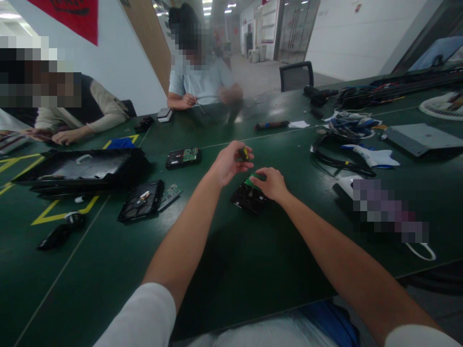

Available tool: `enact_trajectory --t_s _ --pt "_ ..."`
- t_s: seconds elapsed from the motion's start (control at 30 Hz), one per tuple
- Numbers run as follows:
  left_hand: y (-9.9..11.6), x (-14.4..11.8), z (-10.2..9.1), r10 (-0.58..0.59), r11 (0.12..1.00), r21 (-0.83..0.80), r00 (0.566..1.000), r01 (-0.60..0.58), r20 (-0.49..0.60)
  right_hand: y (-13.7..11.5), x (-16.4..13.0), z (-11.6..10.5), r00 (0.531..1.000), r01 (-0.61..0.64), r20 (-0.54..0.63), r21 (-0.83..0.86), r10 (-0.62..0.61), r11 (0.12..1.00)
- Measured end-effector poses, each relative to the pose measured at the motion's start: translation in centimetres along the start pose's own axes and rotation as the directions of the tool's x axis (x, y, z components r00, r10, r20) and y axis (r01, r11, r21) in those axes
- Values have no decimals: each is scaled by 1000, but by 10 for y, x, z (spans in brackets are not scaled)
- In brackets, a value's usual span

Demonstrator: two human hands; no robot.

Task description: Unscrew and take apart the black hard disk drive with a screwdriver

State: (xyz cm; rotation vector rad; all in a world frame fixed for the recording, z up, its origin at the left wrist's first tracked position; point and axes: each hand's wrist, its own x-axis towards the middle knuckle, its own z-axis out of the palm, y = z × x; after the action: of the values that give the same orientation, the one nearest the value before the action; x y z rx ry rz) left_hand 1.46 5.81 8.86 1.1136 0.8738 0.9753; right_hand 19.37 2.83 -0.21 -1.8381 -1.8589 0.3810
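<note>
Two hands ours: left hand point(228, 163) pinches small black-yellow tool point(244, 153), maybe screwdriver handle; right hand point(272, 184) presses fingers flat on hard drive point(247, 196), grasping nothing, on green table point(253, 260).

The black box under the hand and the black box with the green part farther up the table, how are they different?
The hard drive under the hand is pressed by the right hand; the farther hard drive lies untouched. The near one's green board is mostly hidden by fingers; the farther one's shows plainly. The left hand holds a small black-and-yellow tool above the near one. Both are dark, flat, and lie on the green table.
</note>
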Motion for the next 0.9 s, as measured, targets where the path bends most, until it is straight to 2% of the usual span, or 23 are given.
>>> enact_trajectory --t_s 0.1,0.37,0.67,0.8,0.9 --pt "-2 1 3 5 1000 -14 1000 -6 -12 0 0 0 1000 5 -2 -2 -5 1000" --pt "4 0 -2 60 991 123 994 -49 -88 0 0 0 1000 2 -11 10 -2 1000" --pt "-1 0 4 10 1000 2 999 -10 -32 2 0 1 1000 8 -12 -5 -8 1000" --pt "0 1 1 52 998 47 994 -48 -94 3 1 2 1000 17 -7 -2 -17 1000" --pt "0 1 -1 82 994 86 992 -74 -93 3 2 2 1000 11 -9 2 -11 1000"
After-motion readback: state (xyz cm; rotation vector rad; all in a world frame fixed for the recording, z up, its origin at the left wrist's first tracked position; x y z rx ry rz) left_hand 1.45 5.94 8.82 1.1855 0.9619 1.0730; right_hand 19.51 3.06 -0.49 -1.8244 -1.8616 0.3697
